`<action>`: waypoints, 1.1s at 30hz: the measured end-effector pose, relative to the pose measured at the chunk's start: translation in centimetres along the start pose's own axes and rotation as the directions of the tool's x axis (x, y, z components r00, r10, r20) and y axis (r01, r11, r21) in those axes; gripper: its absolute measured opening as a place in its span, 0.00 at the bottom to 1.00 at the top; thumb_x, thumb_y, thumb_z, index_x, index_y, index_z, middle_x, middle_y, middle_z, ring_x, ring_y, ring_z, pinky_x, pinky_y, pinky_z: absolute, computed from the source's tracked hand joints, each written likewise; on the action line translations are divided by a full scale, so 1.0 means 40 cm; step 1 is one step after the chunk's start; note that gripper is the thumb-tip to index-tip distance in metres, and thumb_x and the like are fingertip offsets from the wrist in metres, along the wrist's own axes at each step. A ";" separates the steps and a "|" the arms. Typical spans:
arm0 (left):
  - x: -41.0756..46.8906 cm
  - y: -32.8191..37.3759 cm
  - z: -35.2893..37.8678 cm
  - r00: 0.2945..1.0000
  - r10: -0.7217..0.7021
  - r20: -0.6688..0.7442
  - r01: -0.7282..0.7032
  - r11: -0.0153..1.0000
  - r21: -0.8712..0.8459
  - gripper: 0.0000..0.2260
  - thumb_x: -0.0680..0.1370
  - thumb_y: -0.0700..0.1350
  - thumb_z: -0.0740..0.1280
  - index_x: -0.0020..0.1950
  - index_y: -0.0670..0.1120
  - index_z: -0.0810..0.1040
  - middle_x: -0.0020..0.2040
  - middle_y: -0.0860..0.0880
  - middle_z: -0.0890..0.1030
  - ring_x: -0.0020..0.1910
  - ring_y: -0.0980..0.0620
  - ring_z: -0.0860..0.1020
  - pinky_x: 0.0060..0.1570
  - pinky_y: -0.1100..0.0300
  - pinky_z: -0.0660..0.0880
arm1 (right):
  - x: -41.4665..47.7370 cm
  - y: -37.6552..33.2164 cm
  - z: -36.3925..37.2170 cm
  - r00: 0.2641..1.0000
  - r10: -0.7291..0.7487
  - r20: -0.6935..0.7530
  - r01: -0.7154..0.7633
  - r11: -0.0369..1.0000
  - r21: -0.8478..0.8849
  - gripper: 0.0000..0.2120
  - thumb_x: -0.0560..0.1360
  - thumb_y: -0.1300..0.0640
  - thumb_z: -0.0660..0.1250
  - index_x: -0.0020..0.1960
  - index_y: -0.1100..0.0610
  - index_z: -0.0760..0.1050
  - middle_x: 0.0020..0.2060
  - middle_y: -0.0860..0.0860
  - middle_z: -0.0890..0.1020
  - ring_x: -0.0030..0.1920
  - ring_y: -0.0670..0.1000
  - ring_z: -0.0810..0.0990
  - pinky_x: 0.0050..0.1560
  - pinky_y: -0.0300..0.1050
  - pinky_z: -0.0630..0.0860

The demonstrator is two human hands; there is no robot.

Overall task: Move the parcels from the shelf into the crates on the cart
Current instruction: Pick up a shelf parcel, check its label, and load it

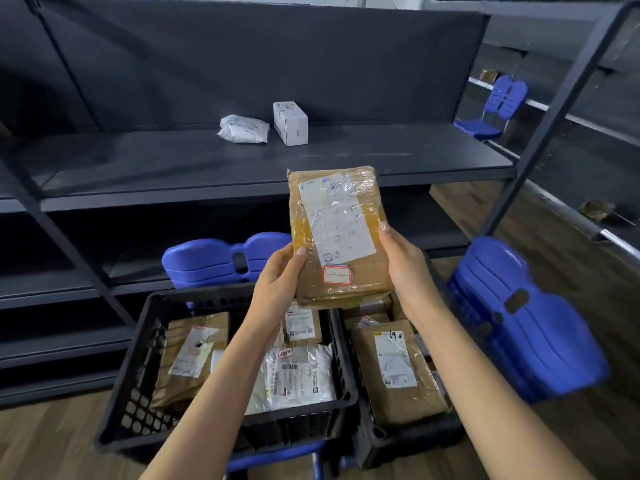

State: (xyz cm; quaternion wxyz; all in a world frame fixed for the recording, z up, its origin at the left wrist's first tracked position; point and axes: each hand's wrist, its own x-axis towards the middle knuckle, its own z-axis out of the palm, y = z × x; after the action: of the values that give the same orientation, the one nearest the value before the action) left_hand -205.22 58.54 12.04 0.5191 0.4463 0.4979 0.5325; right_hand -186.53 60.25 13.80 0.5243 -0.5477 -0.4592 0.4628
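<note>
Head view: I see the brown tape-wrapped cardboard parcel (337, 233) upright between left grip (278, 275) and right grip (408, 268), each clasping a lower side edge, above the black plastic crates (133, 382).

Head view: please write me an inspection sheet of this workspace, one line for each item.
Surface: dark grey metal shelf holds a white plastic mailer bag and a white cardboard box.
Job's things: brown taped cardboard parcel held up; two black plastic crates both contain parcels.
Clutter: nothing seen.
Hands: left hand and right hand grip the parcel's sides.
Cables: nothing seen.
Surroundings: blue plastic chairs, wooden floor.
</note>
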 end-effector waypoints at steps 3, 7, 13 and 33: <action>0.001 -0.011 -0.040 1.000 -0.002 0.011 0.001 0.999 0.038 0.12 0.80 0.52 0.64 0.63 0.54 0.77 0.51 0.57 0.85 0.49 0.60 0.83 0.43 0.68 0.78 | -0.002 0.032 0.033 0.999 -0.009 0.049 0.010 1.000 -0.023 0.14 0.79 0.40 0.58 0.63 0.35 0.72 0.56 0.42 0.82 0.59 0.46 0.80 0.62 0.50 0.75; 0.010 -0.023 -0.097 0.994 -0.018 -0.108 0.028 0.995 0.093 0.11 0.79 0.48 0.66 0.61 0.51 0.76 0.57 0.50 0.82 0.52 0.54 0.82 0.48 0.62 0.79 | 0.016 0.081 0.093 0.992 0.010 0.122 -0.008 1.000 -0.012 0.12 0.80 0.45 0.59 0.63 0.38 0.69 0.57 0.43 0.81 0.56 0.46 0.81 0.53 0.44 0.78; 0.020 -0.042 -0.194 0.971 -0.028 -0.239 0.064 0.987 0.148 0.11 0.80 0.43 0.66 0.61 0.46 0.77 0.54 0.50 0.83 0.46 0.59 0.82 0.42 0.69 0.78 | 0.063 0.149 0.199 0.954 0.096 0.283 -0.082 0.995 -0.058 0.10 0.80 0.47 0.60 0.61 0.36 0.70 0.54 0.42 0.81 0.56 0.47 0.81 0.60 0.50 0.76; 0.122 -0.247 -0.506 0.913 -0.308 -0.268 0.339 0.938 0.076 0.17 0.80 0.42 0.64 0.70 0.45 0.73 0.57 0.46 0.83 0.53 0.48 0.82 0.59 0.50 0.77 | 0.108 0.348 0.505 0.900 0.307 0.310 -0.239 0.941 -0.240 0.19 0.81 0.47 0.58 0.72 0.40 0.65 0.58 0.41 0.77 0.56 0.46 0.77 0.55 0.43 0.73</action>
State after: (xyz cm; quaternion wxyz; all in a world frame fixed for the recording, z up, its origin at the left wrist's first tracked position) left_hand -224.53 61.70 -0.10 0.5047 0.3169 0.6581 0.4602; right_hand -205.59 67.15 -0.64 0.3092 -0.5668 -0.5051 0.5728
